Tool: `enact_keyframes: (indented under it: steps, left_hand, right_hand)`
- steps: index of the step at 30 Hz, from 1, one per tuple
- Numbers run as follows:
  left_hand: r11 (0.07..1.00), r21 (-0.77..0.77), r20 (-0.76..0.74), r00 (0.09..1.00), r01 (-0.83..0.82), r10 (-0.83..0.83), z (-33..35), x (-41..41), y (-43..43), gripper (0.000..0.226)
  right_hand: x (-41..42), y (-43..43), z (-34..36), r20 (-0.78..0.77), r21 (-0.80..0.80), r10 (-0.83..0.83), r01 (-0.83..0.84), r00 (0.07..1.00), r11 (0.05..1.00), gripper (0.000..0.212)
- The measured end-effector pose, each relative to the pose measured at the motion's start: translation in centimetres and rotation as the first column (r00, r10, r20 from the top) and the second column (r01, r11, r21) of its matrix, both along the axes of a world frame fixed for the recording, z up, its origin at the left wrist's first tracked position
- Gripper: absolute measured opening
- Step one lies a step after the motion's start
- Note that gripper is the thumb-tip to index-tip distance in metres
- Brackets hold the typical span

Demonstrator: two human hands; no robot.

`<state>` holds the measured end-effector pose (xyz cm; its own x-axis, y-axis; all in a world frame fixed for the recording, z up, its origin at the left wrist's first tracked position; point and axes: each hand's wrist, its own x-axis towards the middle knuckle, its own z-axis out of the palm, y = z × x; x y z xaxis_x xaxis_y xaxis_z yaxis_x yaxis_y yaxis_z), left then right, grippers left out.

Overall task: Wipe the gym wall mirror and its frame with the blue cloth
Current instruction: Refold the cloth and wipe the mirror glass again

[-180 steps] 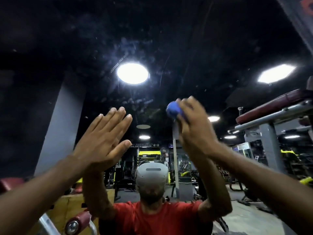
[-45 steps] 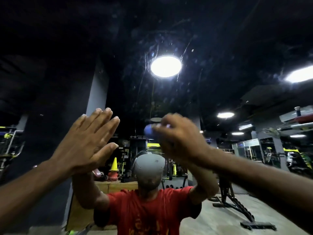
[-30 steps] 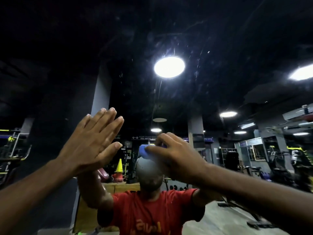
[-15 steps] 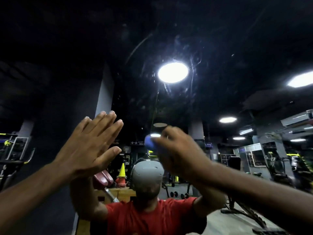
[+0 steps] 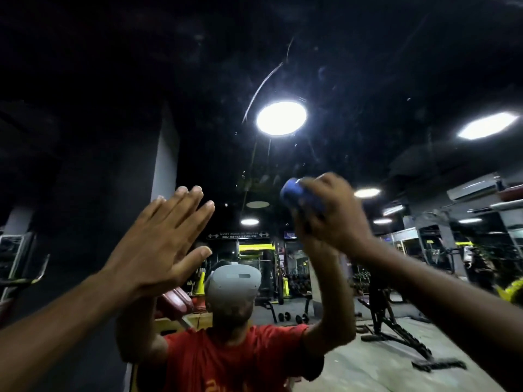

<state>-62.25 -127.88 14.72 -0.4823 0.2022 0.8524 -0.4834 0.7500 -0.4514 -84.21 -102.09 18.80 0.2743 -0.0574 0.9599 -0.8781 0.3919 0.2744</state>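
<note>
Mirror [image 5: 368, 66]: dark glass filling almost the whole view, showing the gym behind the person; faint specks and smears show on it around the reflected lamp.
Blue cloth [image 5: 297, 193]: bunched into a tight wad and held up at the glass, right of centre, below and a little right of the lamp; its upper left end pokes out past the fingers.
Right grip [image 5: 331, 213]: clenched round the blue cloth, back of the hand toward the camera, the arm rising from the lower right; slightly blurred.
Left grip [image 5: 158, 244]: released, fingers straight and close together, thumb out to the right, palm turned flat to the mirror left of centre; it meets its own reflected forearm, though I cannot tell how hard it presses.
Spacing: the two grips are apart, the left a little lower than the right.
Streak [image 5: 263, 83]: thin pale curved mark on the glass, running up and right from the lamp's upper left edge.
Round lamp [image 5: 281, 118]: bright reflected ceiling light above centre; smaller lights lie to the right.
Reflected person: red shirt [image 5: 235, 360] and grey headset [image 5: 233, 284], low in the middle between the arms.
Reflected gym: grey pillar [image 5: 167, 162] at left, yellow cone [image 5: 201, 281], dumbbells [image 5: 293, 316] on the floor, black bench frame [image 5: 396, 329] at right.
</note>
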Motion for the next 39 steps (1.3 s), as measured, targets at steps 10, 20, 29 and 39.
enact_keyframes:
  steps: [10, 20, 29, 39]
  left_hand:
    - [0.999, 0.031, -0.102, 0.994, 0.040, -0.037, 0.2, 1.6, -1.9, 0.083]
    - [0.995, 0.007, -0.064, 0.994, 0.095, -0.094, 0.8, 2.4, -3.5, 0.082]
    - [0.998, 0.059, -0.103, 0.995, 0.025, -0.019, -2.9, 6.2, -6.9, 0.080]
    - [0.999, 0.040, -0.072, 0.997, -0.015, 0.018, -3.9, 7.2, -8.1, 0.080]
  right_hand:
    - [2.8, -2.9, 0.9, 0.026, -0.166, -0.069, 0.072, 0.997, 0.983, 0.038]
    - [9.5, -9.0, -5.7, -0.114, 0.233, 0.024, 0.003, 0.993, 0.972, 0.034]
    - [7.6, -7.5, 3.4, 0.184, -0.197, -0.045, 0.081, 0.982, 0.977, 0.035]
    - [11.1, -12.6, -7.7, -0.331, 0.418, 0.104, 0.046, 0.938, 0.907, 0.029]
